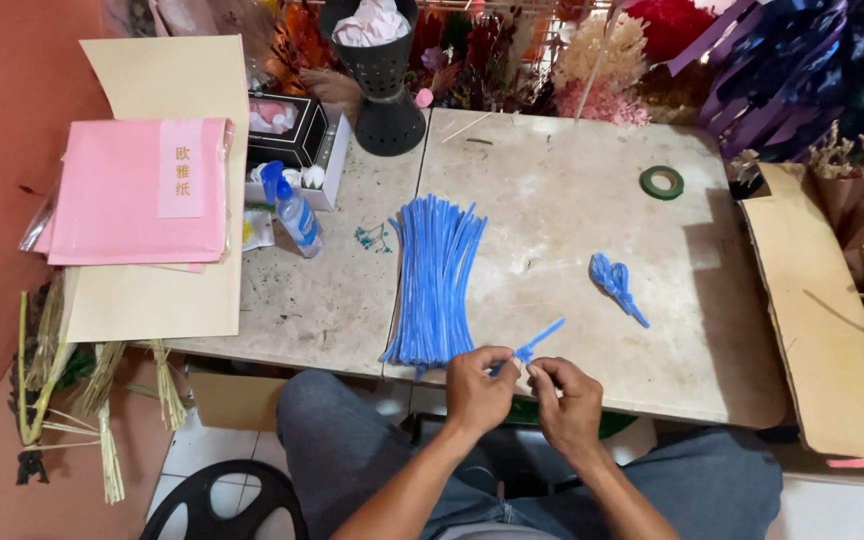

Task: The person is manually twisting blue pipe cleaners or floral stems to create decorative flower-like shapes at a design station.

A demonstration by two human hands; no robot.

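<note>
we see left hand [479,388] and right hand [566,398] both pinched on one blue pipe cleaner [535,343] at the table's [552,210] near edge | bundle of blue pipe cleaners [436,280] lies just left of it | twisted blue piece [616,284] farther right | green tape roll [661,182] well apart | spray bottle [295,212] at left

Both the left hand [477,388] and right hand [567,400] pinch one blue pipe cleaner [537,342] beside a blue bundle [434,280].
</note>
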